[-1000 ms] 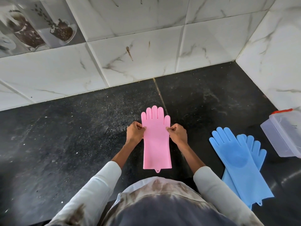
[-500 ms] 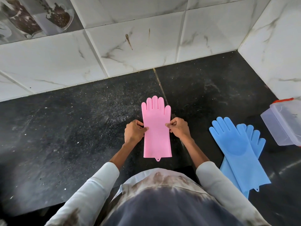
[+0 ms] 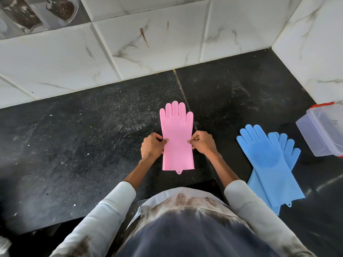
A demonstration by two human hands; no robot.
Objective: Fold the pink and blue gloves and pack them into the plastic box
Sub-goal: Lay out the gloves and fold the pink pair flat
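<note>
A pink glove (image 3: 177,130) lies flat on the black counter, fingers pointing at the wall. My left hand (image 3: 151,148) pinches its left edge at mid-length, and my right hand (image 3: 203,143) pinches the right edge opposite. Whether a second pink glove lies under it I cannot tell. To the right, two blue gloves (image 3: 267,160) lie stacked and slightly crossed, fingers toward the wall. A clear plastic box (image 3: 323,130) with red clips sits at the far right edge, partly cut off.
The black stone counter (image 3: 83,145) is dusty and runs to a white marble-tiled wall (image 3: 148,52) behind and a side wall (image 3: 315,52) on the right. The counter's front edge is close to my body.
My hands have slid a little down the pink glove's sides toward its middle. The camera tilted, so everything sits slightly higher in view. The blue gloves and box stayed put.
</note>
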